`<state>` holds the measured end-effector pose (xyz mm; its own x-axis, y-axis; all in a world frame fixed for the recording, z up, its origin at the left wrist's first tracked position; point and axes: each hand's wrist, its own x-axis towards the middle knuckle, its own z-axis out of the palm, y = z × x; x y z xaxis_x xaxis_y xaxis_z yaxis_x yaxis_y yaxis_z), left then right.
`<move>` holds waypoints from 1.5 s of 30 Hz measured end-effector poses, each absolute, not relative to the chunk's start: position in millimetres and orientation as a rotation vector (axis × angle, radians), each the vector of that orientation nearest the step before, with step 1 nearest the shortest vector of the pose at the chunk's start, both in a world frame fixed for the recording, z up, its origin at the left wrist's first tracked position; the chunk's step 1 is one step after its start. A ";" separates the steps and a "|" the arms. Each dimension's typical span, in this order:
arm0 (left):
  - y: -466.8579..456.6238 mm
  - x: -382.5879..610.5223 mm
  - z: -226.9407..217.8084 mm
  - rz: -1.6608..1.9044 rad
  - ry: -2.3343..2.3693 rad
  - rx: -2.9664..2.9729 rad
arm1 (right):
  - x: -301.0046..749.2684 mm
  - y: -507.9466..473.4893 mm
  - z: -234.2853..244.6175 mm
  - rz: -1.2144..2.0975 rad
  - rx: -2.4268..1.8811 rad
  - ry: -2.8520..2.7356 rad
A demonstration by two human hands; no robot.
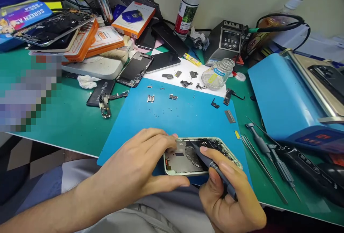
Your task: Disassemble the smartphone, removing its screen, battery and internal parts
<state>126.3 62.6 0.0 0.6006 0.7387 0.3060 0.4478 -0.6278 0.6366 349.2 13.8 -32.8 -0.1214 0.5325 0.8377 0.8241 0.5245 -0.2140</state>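
Observation:
An opened phone housing (pixel 179 165) with a pale green frame lies at the near edge of the blue mat, its bare inside facing up. My left hand (pixel 139 161) steadies it at the left end, fingers over the far edge and thumb along the near one. A round coil (pixel 191 155) shows inside, and dark parts fill the right half. In my right hand (pixel 231 190) is a dark grey pen-shaped tool (pixel 215 166), gripped between thumb and fingers. Its thin tip reaches into the housing near the coil; whether it touches is hard to tell.
Tiny screws (pixel 163 111) and small phone parts (pixel 173 97) are scattered over the blue mat (pixel 129 118). Tweezers (pixel 264 170) and screwdrivers (pixel 283 166) lie at the right, beside a blue machine (pixel 285 100). A glass jar (pixel 218 73) and a bottle (pixel 186 14) stand behind.

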 end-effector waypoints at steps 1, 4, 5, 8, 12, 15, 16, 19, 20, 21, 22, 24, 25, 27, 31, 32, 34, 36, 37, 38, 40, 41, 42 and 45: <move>62.9 126.4 -0.2 0.779 0.941 2.325 | 349.1 13.4 -33.3 -0.381 -1.139 -1.790; 62.9 126.3 -1.7 0.804 0.943 2.322 | 348.9 12.9 -34.2 -0.387 -1.144 -1.785; 62.6 126.2 -2.4 0.807 0.944 2.319 | 348.8 12.9 -34.1 -0.387 -1.141 -1.782; 61.8 126.2 -4.4 0.811 0.948 2.304 | 348.4 12.8 -32.9 -0.403 -1.136 -1.785; 62.4 126.2 -5.1 0.822 0.942 2.287 | 347.4 13.1 -30.7 -0.408 -1.129 -1.788; 62.9 126.3 -5.1 0.831 0.940 2.285 | 346.4 13.7 -31.0 -0.418 -1.127 -1.780; 62.9 126.4 -5.2 0.833 0.943 2.284 | 346.2 13.8 -31.3 -0.419 -1.130 -1.777; 62.3 127.0 -5.8 0.837 0.961 2.276 | 346.6 13.5 -31.4 -0.416 -1.143 -1.775; 62.1 127.2 -5.9 0.839 0.968 2.271 | 347.1 13.2 -30.8 -0.411 -1.142 -1.784; 62.1 127.4 -5.8 0.841 0.974 2.264 | 347.8 13.0 -29.7 -0.404 -1.141 -1.801; 62.2 127.4 -5.6 0.841 0.976 2.257 | 348.5 12.9 -28.4 -0.402 -1.143 -1.818; 62.7 127.4 -5.2 0.833 0.971 2.236 | 349.7 13.1 -25.4 -0.430 -1.160 -1.838; 63.0 127.3 -5.1 0.824 0.966 2.223 | 350.0 13.3 -24.2 -0.444 -1.169 -1.846; 63.2 127.0 -6.1 0.808 0.955 2.195 | 350.2 14.1 -23.3 -0.437 -1.162 -1.874; 62.4 126.7 -10.8 0.804 0.962 2.105 | 351.3 16.5 -26.5 -0.376 -1.120 -1.829; 62.2 126.7 -11.8 0.798 0.964 2.082 | 351.8 17.2 -27.3 -0.376 -1.125 -1.802; 62.3 126.6 -12.5 0.774 0.968 2.052 | 352.3 18.2 -27.8 -0.371 -1.131 -1.782; 62.7 126.5 -12.2 0.764 0.976 2.034 | 351.8 18.5 -27.5 -0.371 -1.115 -1.779; 62.9 126.5 -11.8 0.763 0.978 2.026 | 351.4 18.2 -27.5 -0.375 -1.113 -1.773; 63.1 126.5 -11.5 0.762 0.981 2.017 | 351.0 17.7 -27.7 -0.379 -1.113 -1.766; 63.2 126.7 -11.3 0.768 0.989 1.998 | 350.5 16.2 -28.9 -0.371 -1.115 -1.753; 63.1 126.8 -11.3 0.772 0.994 1.992 | 350.6 15.4 -29.8 -0.363 -1.113 -1.750; 62.9 127.0 -11.4 0.777 1.000 1.987 | 350.9 14.6 -30.8 -0.355 -1.111 -1.750; 62.3 127.7 -11.4 0.787 1.003 1.988 | 352.0 13.0 -32.8 -0.333 -1.114 -1.755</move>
<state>127.7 62.3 -11.4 0.5016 0.8459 0.1812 0.3773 -0.4023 0.8341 352.0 13.0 -32.8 -0.0866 0.5293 0.8440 0.8019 0.5398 -0.2562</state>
